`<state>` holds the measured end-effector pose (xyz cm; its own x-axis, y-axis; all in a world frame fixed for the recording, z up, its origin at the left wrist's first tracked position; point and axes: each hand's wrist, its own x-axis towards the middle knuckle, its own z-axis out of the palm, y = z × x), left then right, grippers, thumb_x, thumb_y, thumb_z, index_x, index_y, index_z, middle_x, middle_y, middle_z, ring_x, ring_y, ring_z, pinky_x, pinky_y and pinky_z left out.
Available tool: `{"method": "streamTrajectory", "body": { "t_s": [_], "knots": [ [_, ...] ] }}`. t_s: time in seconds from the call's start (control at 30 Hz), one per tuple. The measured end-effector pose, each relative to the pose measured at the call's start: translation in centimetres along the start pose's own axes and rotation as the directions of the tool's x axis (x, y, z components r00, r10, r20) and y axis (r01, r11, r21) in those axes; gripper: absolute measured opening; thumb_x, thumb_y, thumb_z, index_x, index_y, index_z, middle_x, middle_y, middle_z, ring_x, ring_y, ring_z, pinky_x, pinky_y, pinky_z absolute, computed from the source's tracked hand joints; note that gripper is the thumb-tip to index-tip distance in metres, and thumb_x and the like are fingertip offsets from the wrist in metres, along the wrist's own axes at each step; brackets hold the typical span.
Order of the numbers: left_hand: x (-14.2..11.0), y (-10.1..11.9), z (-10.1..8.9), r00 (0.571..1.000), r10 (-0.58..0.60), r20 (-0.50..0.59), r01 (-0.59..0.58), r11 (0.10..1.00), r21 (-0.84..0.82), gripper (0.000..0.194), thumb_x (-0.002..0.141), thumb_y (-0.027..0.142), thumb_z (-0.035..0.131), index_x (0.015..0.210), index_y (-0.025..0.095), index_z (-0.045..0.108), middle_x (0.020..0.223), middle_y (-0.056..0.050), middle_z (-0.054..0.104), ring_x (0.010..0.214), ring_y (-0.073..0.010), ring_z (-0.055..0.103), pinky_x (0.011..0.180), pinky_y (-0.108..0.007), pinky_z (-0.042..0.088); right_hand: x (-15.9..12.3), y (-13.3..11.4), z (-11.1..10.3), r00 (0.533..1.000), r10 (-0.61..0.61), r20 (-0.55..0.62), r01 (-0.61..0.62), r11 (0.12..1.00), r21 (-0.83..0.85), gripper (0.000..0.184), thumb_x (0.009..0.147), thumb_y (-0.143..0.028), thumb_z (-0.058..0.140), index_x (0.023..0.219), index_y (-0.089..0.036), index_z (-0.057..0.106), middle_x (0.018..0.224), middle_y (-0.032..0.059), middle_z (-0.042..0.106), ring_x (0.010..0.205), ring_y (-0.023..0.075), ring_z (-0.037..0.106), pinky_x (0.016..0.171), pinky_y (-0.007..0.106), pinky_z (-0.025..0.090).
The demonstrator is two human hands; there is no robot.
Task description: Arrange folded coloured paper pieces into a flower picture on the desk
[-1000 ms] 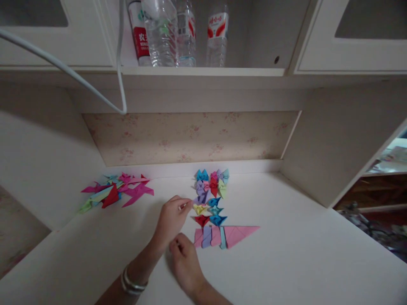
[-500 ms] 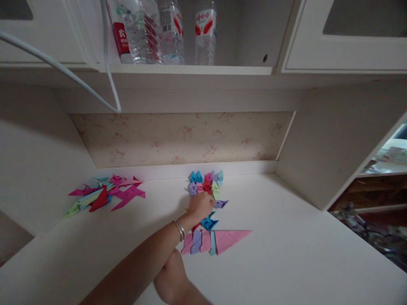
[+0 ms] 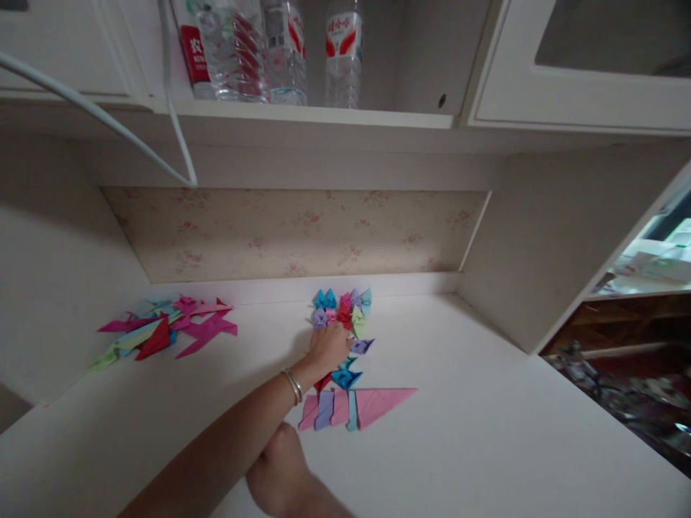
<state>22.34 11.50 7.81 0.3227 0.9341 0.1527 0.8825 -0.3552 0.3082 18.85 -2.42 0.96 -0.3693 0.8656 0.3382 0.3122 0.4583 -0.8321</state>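
My left hand, a bracelet at its wrist, reaches over the middle of a group of folded paper pieces. Its fingers are curled down, and what they hold, if anything, is hidden. Just beyond it sit small paper folds: a blue one, a red one and a light green one. A purple piece lies at its right, and a blue piece nearer me. Flat pink paper triangles with purple and teal strips lie in front. My right hand is a closed fist against my left forearm.
A pile of folded paper shapes, including a magenta one, lies at the left of the white tabletop. Above is a cabinet shelf with plastic bottles. A white cable hangs at upper left.
The whole view has shifted slightly, so things appear a little further left. My left hand stays over the paper pieces, and my right fist stays by the forearm.
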Motion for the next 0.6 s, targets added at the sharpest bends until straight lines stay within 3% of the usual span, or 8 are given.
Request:
{"method": "streamTrajectory", "body": {
  "t_s": [0.1,0.17,0.27,0.4,0.5,0.6],
  "knots": [
    [-1.3,-1.0,-2.1,0.996,0.017,-0.084,-0.023,0.997,-0.068,0.031,0.09,0.035,0.044,0.09,0.022,0.073,0.1,-0.007,0.068,0.092,-0.0184,0.061,0.079,-0.027,0.043,0.0,0.2,0.1,1.0,0.012,-0.008,-0.013,0.999,-0.044,0.025,0.082,-0.011,0.048,0.085,-0.021,0.07,0.087,0.0032,0.073,0.078,0.0174,0.065,0.069,0.023,0.045],
    [-3.1,-2.6,-3.5,0.982,0.005,-0.189,-0.039,0.984,-0.176,0.032,0.09,0.033,0.043,0.089,0.022,0.073,0.092,-0.006,0.068,0.085,-0.0165,0.06,0.076,-0.025,0.042,0.0,0.2,0.2,1.0,0.012,-0.015,-0.013,0.998,-0.069,0.022,0.083,-0.012,0.049,0.08,-0.021,0.069,0.081,0.0018,0.071,0.073,0.0157,0.063,0.066,0.023,0.044],
    [-6.9,-6.1,-4.7,0.943,-0.134,-0.305,0.006,0.922,-0.388,0.027,0.085,0.037,0.05,0.081,0.02,0.07,0.074,-0.002,0.063,0.069,-0.0151,0.056,0.066,-0.024,0.041,0.0,0.1,0.3,1.0,0.017,-0.01,-0.018,0.996,-0.087,0.023,0.086,-0.014,0.049,0.073,-0.02,0.068,0.074,0.0007,0.068,0.069,0.0145,0.062,0.064,0.022,0.042],
    [-12.8,-11.1,-4.1,0.869,-0.431,-0.243,0.217,0.774,-0.595,0.027,0.067,0.045,0.067,0.074,0.021,0.06,0.055,0.008,0.04,0.052,-0.0121,0.042,0.052,-0.023,0.033,0.1,-0.4,0.1,0.999,0.032,-0.013,-0.033,0.998,-0.055,0.026,0.088,-0.018,0.048,0.07,-0.02,0.067,0.071,-0.0001,0.066,0.069,0.0146,0.061,0.064,0.022,0.041],
    [-16.1,-13.8,-2.9,0.822,-0.534,-0.199,0.282,0.685,-0.672,0.039,0.063,0.048,0.069,0.058,0.021,0.042,0.053,0.009,0.032,0.051,-0.0105,0.036,0.052,-0.022,0.03,0.1,-1.0,-0.2,0.999,0.053,-0.01,-0.053,0.999,-0.003,0.027,0.089,-0.019,0.047,0.07,-0.021,0.066,0.07,-0.0008,0.065,0.068,0.0145,0.059,0.063,0.022,0.041],
    [-17.8,-15.2,-1.8,0.819,-0.565,-0.102,0.33,0.608,-0.722,0.047,0.066,0.054,0.064,0.052,0.022,0.032,0.05,0.009,0.028,0.049,-0.01,0.03,0.05,-0.022,0.026,0.2,-1.4,-0.3,0.996,0.092,0.001,-0.092,0.995,0.026,0.03,0.091,-0.023,0.045,0.068,-0.021,0.065,0.068,-0.0002,0.063,0.065,0.015,0.057,0.059,0.023,0.04]
  ]
}}
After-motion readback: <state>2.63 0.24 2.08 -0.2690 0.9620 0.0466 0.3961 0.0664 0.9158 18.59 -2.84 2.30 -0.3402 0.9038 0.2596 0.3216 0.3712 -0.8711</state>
